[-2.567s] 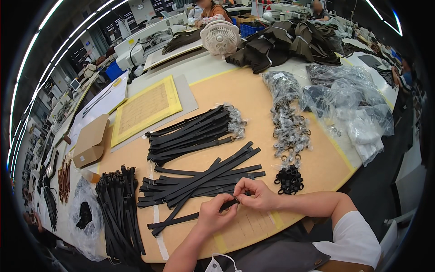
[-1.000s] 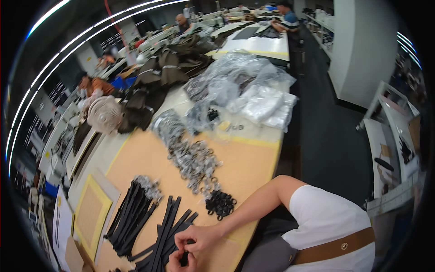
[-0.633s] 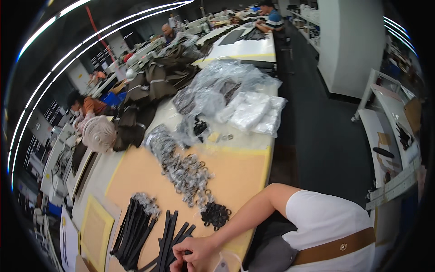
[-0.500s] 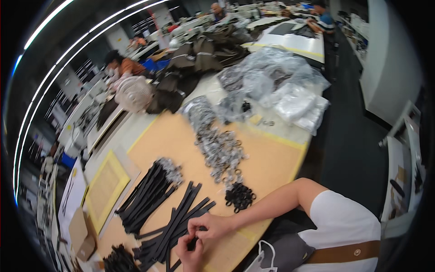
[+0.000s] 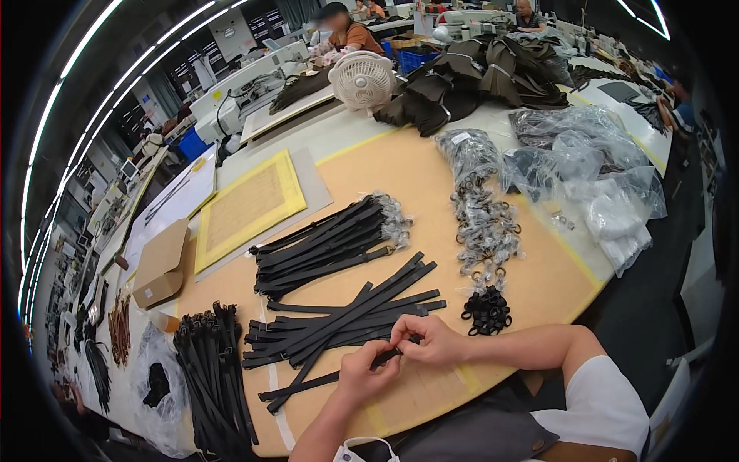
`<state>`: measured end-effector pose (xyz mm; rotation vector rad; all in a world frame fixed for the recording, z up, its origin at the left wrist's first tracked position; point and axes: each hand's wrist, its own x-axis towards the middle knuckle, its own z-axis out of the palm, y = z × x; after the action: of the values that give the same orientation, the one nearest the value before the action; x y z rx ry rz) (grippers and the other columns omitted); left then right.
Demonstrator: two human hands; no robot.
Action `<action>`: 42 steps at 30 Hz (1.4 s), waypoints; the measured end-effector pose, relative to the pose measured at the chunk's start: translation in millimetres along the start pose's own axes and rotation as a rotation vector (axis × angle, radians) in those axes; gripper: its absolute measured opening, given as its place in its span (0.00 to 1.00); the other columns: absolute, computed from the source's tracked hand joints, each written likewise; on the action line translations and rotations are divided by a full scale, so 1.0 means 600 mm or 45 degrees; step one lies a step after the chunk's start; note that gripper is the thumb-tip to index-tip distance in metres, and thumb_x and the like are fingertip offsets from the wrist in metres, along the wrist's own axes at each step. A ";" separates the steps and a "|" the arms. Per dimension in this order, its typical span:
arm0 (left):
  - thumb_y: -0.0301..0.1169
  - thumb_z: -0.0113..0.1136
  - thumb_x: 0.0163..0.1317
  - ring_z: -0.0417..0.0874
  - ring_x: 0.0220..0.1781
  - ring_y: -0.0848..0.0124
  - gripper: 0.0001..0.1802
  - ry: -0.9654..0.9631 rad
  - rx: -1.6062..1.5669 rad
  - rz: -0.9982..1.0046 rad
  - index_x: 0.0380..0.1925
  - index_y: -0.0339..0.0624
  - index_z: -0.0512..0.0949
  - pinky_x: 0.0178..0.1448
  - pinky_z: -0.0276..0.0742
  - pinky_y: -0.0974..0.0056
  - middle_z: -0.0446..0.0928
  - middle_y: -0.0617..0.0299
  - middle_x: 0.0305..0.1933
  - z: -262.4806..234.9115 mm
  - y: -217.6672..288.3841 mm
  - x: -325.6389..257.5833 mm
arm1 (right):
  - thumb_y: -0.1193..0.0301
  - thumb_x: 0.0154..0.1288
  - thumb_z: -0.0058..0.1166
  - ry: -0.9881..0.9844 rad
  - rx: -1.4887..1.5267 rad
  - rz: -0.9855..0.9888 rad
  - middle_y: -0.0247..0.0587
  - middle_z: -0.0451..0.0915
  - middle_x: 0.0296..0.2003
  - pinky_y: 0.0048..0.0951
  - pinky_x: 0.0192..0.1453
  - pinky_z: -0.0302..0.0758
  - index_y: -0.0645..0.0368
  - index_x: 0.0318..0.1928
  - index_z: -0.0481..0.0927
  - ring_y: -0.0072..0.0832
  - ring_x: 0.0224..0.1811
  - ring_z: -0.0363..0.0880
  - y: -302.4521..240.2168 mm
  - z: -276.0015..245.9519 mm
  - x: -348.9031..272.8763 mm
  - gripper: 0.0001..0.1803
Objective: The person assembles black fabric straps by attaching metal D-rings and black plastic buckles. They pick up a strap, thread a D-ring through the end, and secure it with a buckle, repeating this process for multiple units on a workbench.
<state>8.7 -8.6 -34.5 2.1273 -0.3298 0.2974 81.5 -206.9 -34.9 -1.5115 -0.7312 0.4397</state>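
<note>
Both my hands meet over the near edge of the table, on the end of a black strap [image 5: 323, 379] whose long tail runs off to the left. My left hand [image 5: 365, 374] pinches the strap from below. Fingertips of my right hand [image 5: 435, 341] close on the same end; a small dark part there is mostly hidden by the fingers. Just beyond lies a loose pile of black straps [image 5: 346, 327]. To the right of it sits a heap of small black loops [image 5: 486, 311]. Farther off are black straps with clear-wrapped ends [image 5: 323, 242], laid in a row.
Clear-wrapped metal fittings [image 5: 486, 227] trail from a plastic bag [image 5: 468, 150]. More buckled straps [image 5: 215, 377] lie at the left, beside a cardboard piece [image 5: 162, 266] and a yellow-edged board [image 5: 250, 208]. A white fan [image 5: 362, 81] and large plastic bags [image 5: 593, 162] stand farther back. Other people work beyond.
My view has swung left, so the table's things sit farther right in the picture. Both hands stay together on the strap, and its long tail now shows.
</note>
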 end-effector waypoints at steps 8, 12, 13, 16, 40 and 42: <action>0.24 0.74 0.53 0.85 0.30 0.77 0.16 -0.001 0.013 0.020 0.42 0.37 0.80 0.36 0.79 0.73 0.85 0.60 0.32 0.009 0.000 0.007 | 0.74 0.71 0.54 0.013 0.043 -0.059 0.30 0.83 0.39 0.19 0.38 0.73 0.60 0.45 0.76 0.13 0.39 0.78 0.012 -0.003 -0.005 0.05; 0.23 0.74 0.52 0.85 0.33 0.77 0.17 0.010 0.034 -0.036 0.42 0.36 0.80 0.40 0.80 0.72 0.85 0.59 0.34 0.008 -0.004 0.000 | 0.75 0.70 0.53 -0.023 0.037 0.019 0.31 0.82 0.39 0.20 0.43 0.74 0.61 0.45 0.76 0.14 0.42 0.78 0.004 -0.004 -0.002 0.06; 0.23 0.74 0.52 0.85 0.34 0.76 0.17 0.016 0.037 -0.045 0.41 0.36 0.80 0.40 0.80 0.71 0.85 0.59 0.34 0.009 -0.004 0.000 | 0.75 0.70 0.53 -0.029 0.047 0.025 0.32 0.82 0.39 0.20 0.44 0.74 0.61 0.45 0.76 0.14 0.42 0.78 0.010 -0.003 -0.001 0.06; 0.24 0.75 0.52 0.83 0.30 0.80 0.16 0.026 0.064 0.020 0.40 0.37 0.80 0.36 0.78 0.73 0.84 0.60 0.31 0.014 -0.010 0.006 | 0.76 0.69 0.53 -0.003 0.051 -0.057 0.32 0.82 0.39 0.21 0.44 0.74 0.61 0.45 0.76 0.14 0.40 0.76 0.016 -0.007 -0.005 0.07; 0.20 0.70 0.58 0.81 0.36 0.77 0.12 -0.014 0.042 0.002 0.40 0.33 0.78 0.43 0.79 0.70 0.82 0.59 0.35 0.020 -0.005 0.002 | 0.76 0.64 0.51 0.047 0.115 -0.215 0.35 0.86 0.38 0.25 0.38 0.72 0.62 0.43 0.75 0.19 0.36 0.79 0.034 0.001 -0.007 0.07; 0.19 0.69 0.60 0.81 0.36 0.76 0.11 -0.030 0.041 -0.041 0.41 0.33 0.78 0.43 0.79 0.69 0.81 0.59 0.35 0.021 -0.001 0.002 | 0.76 0.63 0.51 0.029 0.078 -0.187 0.35 0.86 0.37 0.26 0.39 0.72 0.62 0.42 0.75 0.20 0.37 0.80 0.028 -0.004 -0.010 0.07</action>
<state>11.3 -18.9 -41.1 2.1671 -0.3061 0.2611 81.8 -211.7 -52.0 -1.3926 -0.7979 0.3305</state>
